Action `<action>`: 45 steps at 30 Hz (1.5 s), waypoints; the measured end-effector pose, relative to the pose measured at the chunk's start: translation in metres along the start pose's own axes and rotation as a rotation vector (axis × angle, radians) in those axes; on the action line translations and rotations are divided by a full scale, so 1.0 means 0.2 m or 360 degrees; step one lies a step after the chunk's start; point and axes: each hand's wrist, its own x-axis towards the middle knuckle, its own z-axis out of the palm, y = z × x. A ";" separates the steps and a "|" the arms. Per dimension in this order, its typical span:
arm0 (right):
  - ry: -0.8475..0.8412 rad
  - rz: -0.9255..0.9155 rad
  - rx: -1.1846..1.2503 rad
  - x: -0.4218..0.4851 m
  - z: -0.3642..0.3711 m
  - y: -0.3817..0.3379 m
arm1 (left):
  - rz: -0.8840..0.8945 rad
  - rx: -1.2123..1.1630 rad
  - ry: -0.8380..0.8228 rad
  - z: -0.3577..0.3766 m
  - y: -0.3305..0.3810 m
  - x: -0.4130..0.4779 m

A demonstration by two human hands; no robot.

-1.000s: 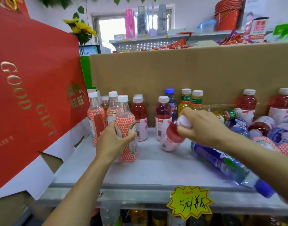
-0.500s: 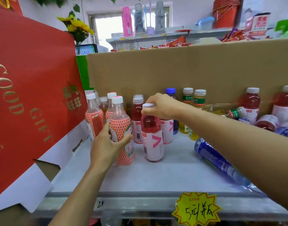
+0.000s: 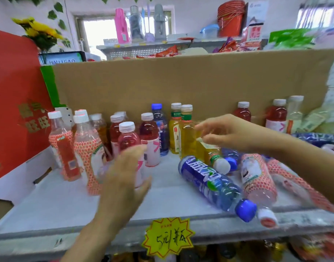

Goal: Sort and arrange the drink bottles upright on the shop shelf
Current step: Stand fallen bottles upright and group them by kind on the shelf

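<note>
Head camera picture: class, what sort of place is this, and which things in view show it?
Probably a small shop: many drink bottles crowd a shelf, a handwritten yellow price tag hangs on its front edge, and snack packets lie on the shelving behind.

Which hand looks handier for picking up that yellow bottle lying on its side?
Right. The right hand hovers open right over the lying yellow bottle; the left hand is over by the upright red bottles.
</note>
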 end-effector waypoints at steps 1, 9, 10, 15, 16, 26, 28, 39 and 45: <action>-0.0045 0.0023 -0.0097 -0.06 -0.02 0.07 | 0.0181 -0.0063 -0.0182 0.07 0.10 0.02; -0.0310 -0.0028 -0.0474 -0.30 0.01 0.37 | 0.0920 0.0436 -0.1176 0.45 0.46 0.24; -0.0321 -0.0040 -0.0477 -0.31 0.01 0.39 | 0.0939 0.0469 -0.1197 0.46 0.46 0.25; -0.0359 -0.0170 -0.0445 -0.28 0.02 0.44 | 0.0879 0.0527 -0.0974 0.41 0.39 0.24; -0.0352 -0.0203 -0.0443 -0.27 0.03 0.45 | 0.0736 0.0417 -0.0840 0.39 0.37 0.24; -0.0559 -0.0493 -0.0730 -0.03 0.08 0.49 | -0.1125 -0.0358 -0.0083 0.44 0.14 0.39; -0.0628 -0.0661 -0.0852 0.00 0.13 0.51 | -0.1164 -0.0293 -0.0172 0.46 0.11 0.42; -0.0202 -0.0881 -0.0692 0.16 0.13 0.52 | -0.0958 -0.0073 -0.0152 0.52 0.07 0.42; 0.0234 -0.0255 0.0501 0.32 0.03 0.45 | -0.0535 0.0145 0.0362 0.51 0.21 0.37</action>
